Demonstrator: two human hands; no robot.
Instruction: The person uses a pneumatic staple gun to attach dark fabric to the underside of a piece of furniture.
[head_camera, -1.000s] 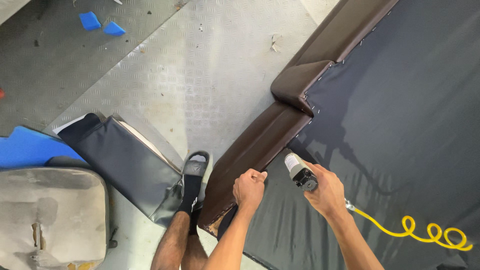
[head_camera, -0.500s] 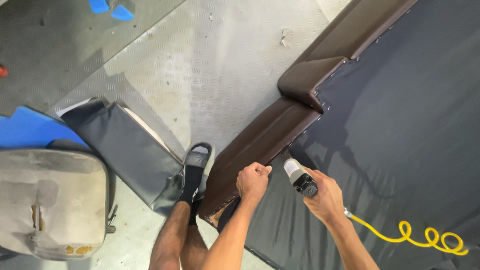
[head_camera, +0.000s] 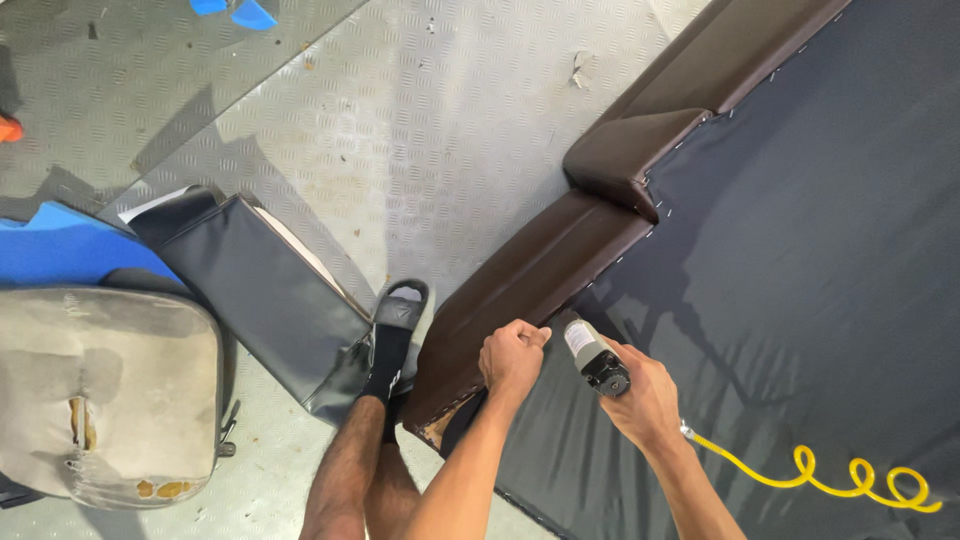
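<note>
Our left hand (head_camera: 512, 356) pinched the black fabric (head_camera: 800, 260) closed-fisted at the sofa's brown edge (head_camera: 520, 290); just beside it, our right hand (head_camera: 645, 395) gripped a staple gun (head_camera: 592, 356).

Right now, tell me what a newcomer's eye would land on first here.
First, the two hands at bottom centre: the right hand grips a staple gun with a coiled yellow air hose trailing right, while the left hand pinches the black fabric at the brown upholstered edge. To the left, a sandalled foot stands on grey checker-plate floor beside a dark cushion panel and a worn beige seat.
</note>
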